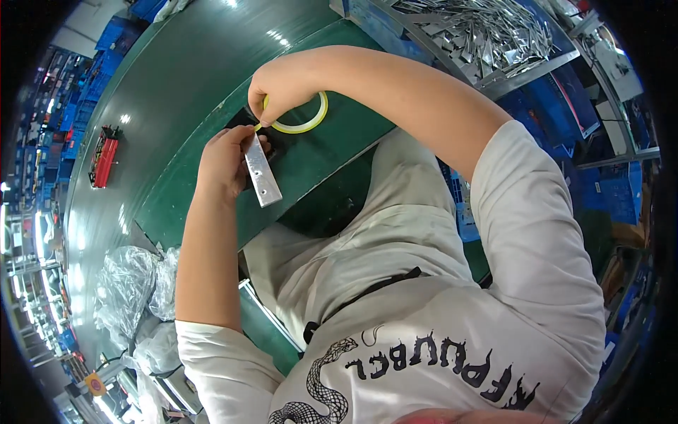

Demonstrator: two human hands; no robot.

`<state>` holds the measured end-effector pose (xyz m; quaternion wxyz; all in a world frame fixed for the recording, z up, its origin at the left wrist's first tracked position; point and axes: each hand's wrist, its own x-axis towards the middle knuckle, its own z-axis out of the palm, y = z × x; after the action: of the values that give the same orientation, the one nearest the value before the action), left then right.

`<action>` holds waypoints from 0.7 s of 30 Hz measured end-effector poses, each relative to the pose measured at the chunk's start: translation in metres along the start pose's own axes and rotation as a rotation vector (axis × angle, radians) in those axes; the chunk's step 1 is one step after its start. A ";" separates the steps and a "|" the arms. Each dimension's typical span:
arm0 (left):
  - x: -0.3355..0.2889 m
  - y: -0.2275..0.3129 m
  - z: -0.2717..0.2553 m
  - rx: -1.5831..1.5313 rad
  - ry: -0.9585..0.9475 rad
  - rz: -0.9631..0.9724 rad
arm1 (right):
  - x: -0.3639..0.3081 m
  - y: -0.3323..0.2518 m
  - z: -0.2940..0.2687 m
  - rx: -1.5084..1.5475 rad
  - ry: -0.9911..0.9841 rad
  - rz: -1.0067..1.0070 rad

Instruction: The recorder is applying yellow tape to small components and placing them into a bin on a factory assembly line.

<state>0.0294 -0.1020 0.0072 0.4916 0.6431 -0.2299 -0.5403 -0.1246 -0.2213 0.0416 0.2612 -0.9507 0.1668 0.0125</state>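
My left hand grips a flat silver metal bar near its upper end. Two small holes show in the lower part of the bar, which slants down and to the right. My right hand is closed on a roll of yellow tape, seen as a thin ring below the palm. A short yellow strip of tape lies at the bar's upper end, where the fingertips of both hands meet. Some fingers of each hand are hidden behind what they hold.
Under my hands is a green work surface beside a glossy green belt. A red tool-like object lies on the belt at left. Clear plastic bags sit lower left. A metal-framed bin of many silver strips stands upper right.
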 end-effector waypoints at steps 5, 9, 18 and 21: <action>0.007 0.002 -0.004 -0.047 -0.032 -0.108 | 0.005 0.005 0.000 0.056 -0.026 0.018; 0.007 0.006 -0.002 -0.058 -0.035 -0.139 | 0.008 0.011 0.000 0.101 -0.025 0.031; 0.013 0.007 -0.003 -0.088 -0.036 -0.124 | 0.012 0.019 0.000 0.145 -0.005 0.021; 0.016 0.007 -0.004 -0.087 -0.031 -0.128 | 0.013 0.020 0.001 0.145 -0.003 0.017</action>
<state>0.0396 -0.1165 0.0052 0.4798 0.6260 -0.1724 -0.5901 -0.1183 -0.2411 0.0296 0.3297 -0.9277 0.1750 0.0039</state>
